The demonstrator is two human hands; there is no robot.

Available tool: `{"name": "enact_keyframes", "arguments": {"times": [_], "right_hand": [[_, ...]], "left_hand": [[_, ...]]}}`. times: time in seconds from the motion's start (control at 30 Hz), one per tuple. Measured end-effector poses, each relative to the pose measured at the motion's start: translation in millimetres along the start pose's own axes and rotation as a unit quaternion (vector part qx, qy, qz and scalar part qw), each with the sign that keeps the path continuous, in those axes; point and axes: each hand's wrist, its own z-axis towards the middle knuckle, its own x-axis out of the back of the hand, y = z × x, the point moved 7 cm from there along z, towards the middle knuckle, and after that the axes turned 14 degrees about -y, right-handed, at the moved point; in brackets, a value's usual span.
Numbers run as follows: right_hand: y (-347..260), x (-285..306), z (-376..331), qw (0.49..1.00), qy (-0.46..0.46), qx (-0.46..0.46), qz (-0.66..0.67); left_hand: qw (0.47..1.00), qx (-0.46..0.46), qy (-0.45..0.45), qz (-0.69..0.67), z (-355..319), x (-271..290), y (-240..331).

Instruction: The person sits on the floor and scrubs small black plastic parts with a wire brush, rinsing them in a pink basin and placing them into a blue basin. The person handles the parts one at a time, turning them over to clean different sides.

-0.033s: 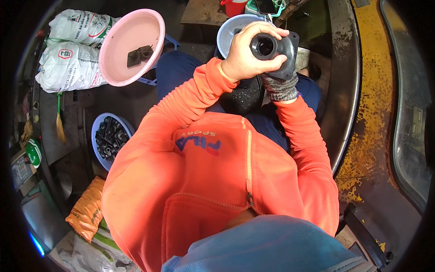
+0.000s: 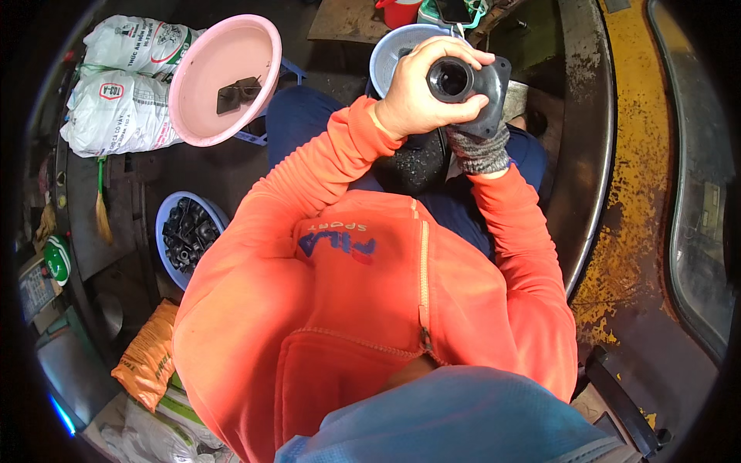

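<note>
Up at the far right of centre, my bare left hand (image 2: 428,85) is wrapped round a black flanged rubber part (image 2: 488,96). Its fingers and thumb curl about the round, hollow collar, which faces up. The square flange has small holes at its corners. Close behind and below it is my right hand (image 2: 480,150), in a grey knitted glove. The part covers the gloved fingers, so their grip is hidden. Under both hands, between my knees, sits a dark, speckled rounded thing (image 2: 417,166). Just beyond the left hand stands a light blue basin (image 2: 382,65).
A pink basin (image 2: 197,85) with a few dark pieces tilts at the far left. Below it, a blue tub (image 2: 164,231) holds many black parts. White sacks (image 2: 120,116) and an orange bag (image 2: 147,355) lie leftward. A rusty yellow machine frame (image 2: 637,154) borders my right side.
</note>
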Motion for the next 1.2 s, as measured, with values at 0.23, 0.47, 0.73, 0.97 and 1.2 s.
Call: {"name": "enact_keyframes", "arguments": {"times": [0.23, 0.47, 0.73, 0.97, 1.2], "right_hand": [[-15, -4, -11, 0.962, -0.127, 0.054, -0.237], [-41, -26, 11, 0.938, -0.070, 0.118, 0.319], [-7, -52, -2, 0.575, -0.240, -0.009, 0.782], [34, 0, 0, 0.843, 0.085, -0.193, 0.495], [30, 22, -5, 0.891, 0.173, -0.244, 0.342]], "left_hand": [[0.967, 0.046, -0.195, -0.160, 8, -4, 13], [0.864, 0.043, -0.382, -0.326, 5, -26, 12], [0.792, 0.046, -0.100, -0.600, 7, -5, -39], [0.523, 0.126, 0.127, -0.833, -18, 14, -95], [0.958, 0.276, 0.082, -0.017, -31, 22, -83]]}}
